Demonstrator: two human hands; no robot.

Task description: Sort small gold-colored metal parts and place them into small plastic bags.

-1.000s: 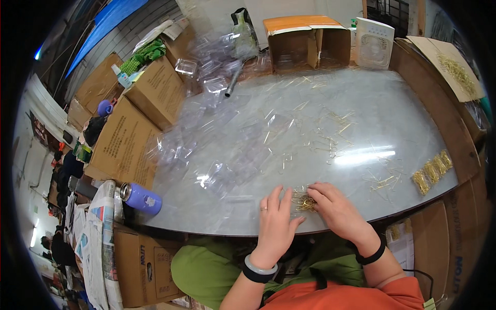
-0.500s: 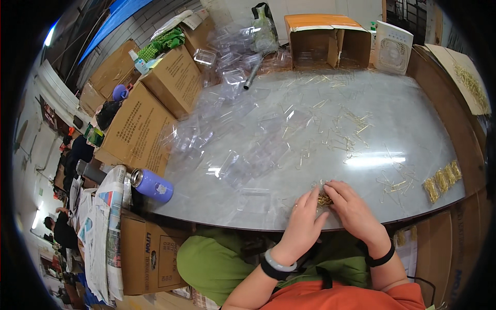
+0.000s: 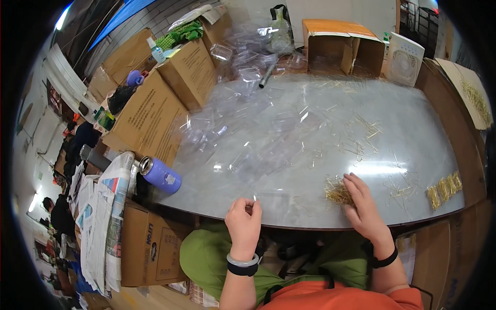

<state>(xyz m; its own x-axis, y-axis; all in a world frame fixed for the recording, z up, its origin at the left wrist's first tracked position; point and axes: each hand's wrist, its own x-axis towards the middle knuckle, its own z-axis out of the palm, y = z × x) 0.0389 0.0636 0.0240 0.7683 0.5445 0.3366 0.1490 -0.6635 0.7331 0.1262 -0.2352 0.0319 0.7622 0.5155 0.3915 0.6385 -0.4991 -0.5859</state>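
Near the front edge of the table, my left hand point(image 3: 244, 219) is closed with curled fingers. Its fingertips pinch at the left edge of a flat, clear plastic box point(image 3: 274, 202), which is hard to make out against the grey top. To the right, my right hand point(image 3: 362, 209) cups the right end of a bundle of gold wire hooks point(image 3: 336, 192), fingers along the far side and thumb nearer me. The bundle lies on the table, its left end sticking out uncovered.
Clear plastic boxes point(image 3: 263, 155) spread across the left and middle. Loose gold hooks point(image 3: 367, 126) lie farther right, and several tied bundles point(image 3: 444, 190) sit by the right edge. A purple bottle point(image 3: 161, 175) stands at left beside cardboard boxes point(image 3: 144, 116). A white fan point(image 3: 405, 59) is at back right.
My left hand has left the hooks and moved left to the clear box. My right hand stays at the bundle, which now shows more. The whole view has shifted slightly.
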